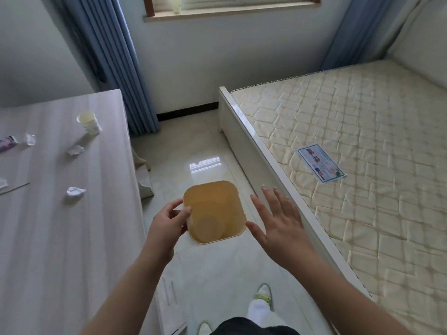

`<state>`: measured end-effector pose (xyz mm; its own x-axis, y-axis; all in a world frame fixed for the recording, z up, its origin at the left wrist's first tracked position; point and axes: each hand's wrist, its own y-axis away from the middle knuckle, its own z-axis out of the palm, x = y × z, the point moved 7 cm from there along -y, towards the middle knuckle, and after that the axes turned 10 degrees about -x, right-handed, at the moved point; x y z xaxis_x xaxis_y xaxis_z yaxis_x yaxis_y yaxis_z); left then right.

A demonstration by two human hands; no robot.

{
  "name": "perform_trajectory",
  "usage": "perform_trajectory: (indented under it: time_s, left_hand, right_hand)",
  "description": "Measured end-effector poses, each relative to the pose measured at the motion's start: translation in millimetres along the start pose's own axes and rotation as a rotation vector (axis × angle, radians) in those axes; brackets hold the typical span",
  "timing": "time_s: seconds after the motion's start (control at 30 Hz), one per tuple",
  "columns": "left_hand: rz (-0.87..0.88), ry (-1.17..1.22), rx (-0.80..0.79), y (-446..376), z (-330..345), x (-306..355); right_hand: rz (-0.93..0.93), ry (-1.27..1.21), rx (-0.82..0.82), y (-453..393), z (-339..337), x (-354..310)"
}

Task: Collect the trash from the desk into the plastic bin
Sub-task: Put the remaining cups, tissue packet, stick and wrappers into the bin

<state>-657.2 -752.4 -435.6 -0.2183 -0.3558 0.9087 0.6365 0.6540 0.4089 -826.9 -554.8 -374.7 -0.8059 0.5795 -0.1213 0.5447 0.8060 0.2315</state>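
Nearest you, your left hand [169,221] pinches the left rim of the plastic bin [215,211], thumb and fingers closed on its edge, so the bin sits over the floor between the desk [79,238] and the bed [362,165]. Your right hand [278,221] is spread flat with fingers loose, just beside the bin's right edge and gripping nothing; whether the thumb tip touches the rim you cannot tell. Looking into the bin, it appears empty: only its round base shows, so by my reading no trash has gone in yet and the collecting is all still ahead of you.

On the desk to your left lie a crumpled paper ball [75,192], a second paper ball [75,150] further along, a clear wrapper [30,139] and a paper cup [89,122] tipped on its side at the far end. A thin stick [17,187], another white scrap [3,183] and a purple tube [7,142] are cut off by the picture's left edge, so more litter may sit out of view. Whether the bin rests on the floor or hangs from your grip is hard to judge
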Motion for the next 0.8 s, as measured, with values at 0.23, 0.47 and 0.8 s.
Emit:
perform_trajectory:
  time_s: [0.23, 0.47, 0.8]
  left_hand:
    - [0.015, 0.026, 0.142, -38.1, 49.5, 19.1]
    - [0.048, -0.037, 0.217, -57.5, 93.5, 49.3]
    - [0.028, -0.025, 0.405, -62.3, 68.2, 62.9]
  right_hand:
    - [-0.095, 0.024, -0.040, -71.3, -3.7, 58.1]
    - [-0.207, -0.008, -0.062, -128.8, -18.1, 96.4]
    - [-0.345, -0.070, -0.100, -182.9, -16.9, 74.8]
